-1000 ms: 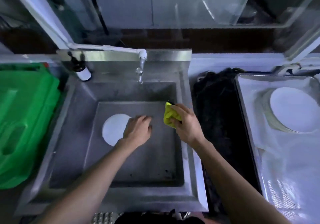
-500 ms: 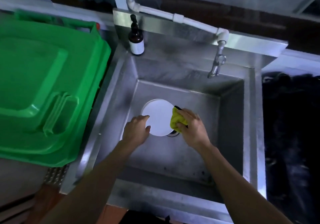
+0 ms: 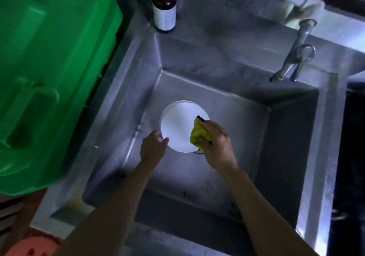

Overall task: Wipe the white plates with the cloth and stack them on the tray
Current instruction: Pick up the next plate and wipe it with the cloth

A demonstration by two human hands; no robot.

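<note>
- Count: one white plate showing, with a second rim edge peeking out at its far side, so maybe a stack, you can't tell how many; one yellow cloth; one brown bottle; one tap; one green bin lid.
- Plate sits inside the steel sink, on the basin floor towards its left.
- Your left hand: grip narrow, fingertips curled on the plate's near-left rim, pinching it.
- Your right hand: grip closed round the bunched cloth, pressing it onto the plate's right edge.
- Plate is round, smooth, glossy. Cloth is soft, crumpled, with a dark trim. Sink is square, brushed metal, specks of grime on the floor.
- Bottle stands upright at the sink's back left corner, white label.
</note>
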